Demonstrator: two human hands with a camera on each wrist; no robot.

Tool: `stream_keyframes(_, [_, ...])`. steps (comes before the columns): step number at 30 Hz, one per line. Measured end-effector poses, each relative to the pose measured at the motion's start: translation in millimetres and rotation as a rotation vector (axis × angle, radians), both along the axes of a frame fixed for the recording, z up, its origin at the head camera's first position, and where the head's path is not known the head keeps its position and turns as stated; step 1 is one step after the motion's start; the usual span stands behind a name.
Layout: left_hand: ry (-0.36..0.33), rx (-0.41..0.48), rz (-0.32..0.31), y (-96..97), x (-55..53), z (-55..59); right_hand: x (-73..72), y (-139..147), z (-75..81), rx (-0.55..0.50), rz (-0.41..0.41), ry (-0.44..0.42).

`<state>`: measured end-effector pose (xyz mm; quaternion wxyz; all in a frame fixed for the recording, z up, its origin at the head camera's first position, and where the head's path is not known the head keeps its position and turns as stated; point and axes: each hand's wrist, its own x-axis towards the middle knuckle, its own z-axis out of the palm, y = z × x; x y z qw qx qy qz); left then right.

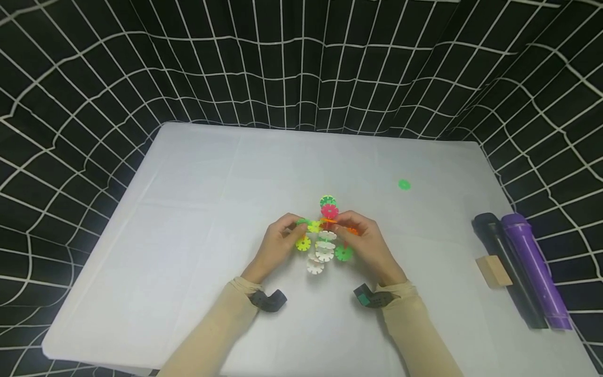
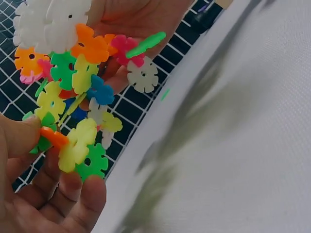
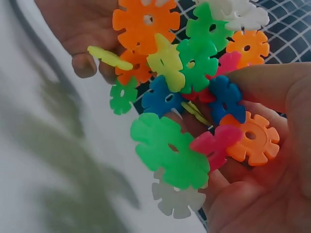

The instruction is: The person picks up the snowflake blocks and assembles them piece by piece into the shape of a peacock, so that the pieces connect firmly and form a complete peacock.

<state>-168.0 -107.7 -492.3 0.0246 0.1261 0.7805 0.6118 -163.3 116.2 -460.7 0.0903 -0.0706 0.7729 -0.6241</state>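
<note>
Both hands hold up one figure of interlocked notched flower discs (image 1: 325,255) in white, green, yellow, orange, pink and blue. With thumb and fingers, my left hand (image 1: 277,240) pinches a green disc (image 2: 47,132) at the figure's left side, beside an orange and a yellow disc (image 2: 78,144). On the other side my right hand (image 1: 368,245) grips the figure, its thumb against a blue disc (image 3: 226,100) and its fingers behind, partly hidden. An orange disc (image 3: 252,139) and a large green disc (image 3: 170,150) lie close to the right fingers. White discs (image 2: 51,24) cluster at one end.
A loose green disc (image 1: 404,185) lies on the white table (image 1: 202,173), beyond the right hand. At the right edge are a black tube (image 1: 509,272), a purple tube (image 1: 537,272) and a wooden block (image 1: 493,271). Black white-gridded cloth (image 1: 301,68) surrounds the table's back and sides.
</note>
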Motion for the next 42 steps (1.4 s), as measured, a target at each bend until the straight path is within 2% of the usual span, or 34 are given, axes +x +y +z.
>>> stream_keyframes(3, [-0.023,0.020,0.022,0.0,-1.2,-0.5,0.9,-1.3,0.3,0.001,-0.002,0.017])
stream_keyframes(5, [-0.054,0.063,0.047,-0.2,-2.5,-1.0,0.1,-1.6,-1.5,0.000,-0.036,0.039])
stream_keyframes(9, [-0.118,0.180,0.097,-1.7,-5.4,-2.5,-3.7,0.9,-7.8,0.000,-0.188,0.064])
stream_keyframes(12, [-0.147,0.224,0.105,-3.3,-6.3,-4.2,-7.0,3.9,-12.3,-0.020,-0.301,0.057])
stream_keyframes(16, [-0.162,0.229,0.081,-4.1,-6.2,-6.4,-9.4,6.5,-16.3,-0.080,-0.354,0.070])
stream_keyframes(19, [-0.158,0.231,0.067,-4.4,-6.0,-7.5,-10.6,7.0,-19.2,-0.131,-0.331,0.094])
stream_keyframes(23, [-0.152,0.230,0.062,-4.8,-6.5,-8.3,-12.9,5.5,-22.9,-0.168,-0.241,0.116])
stream_keyframes(26, [-0.152,0.225,0.058,-5.0,-7.1,-8.7,-14.0,3.5,-24.7,-0.142,-0.165,0.093])
stream_keyframes(31, [-0.153,0.221,0.054,-4.8,-7.5,-8.7,-13.1,0.8,-26.6,-0.069,-0.082,0.052])
stream_keyframes(42, [-0.175,0.221,0.058,-5.4,-7.6,-9.1,-12.8,8.8,-26.0,-0.025,0.020,0.112])
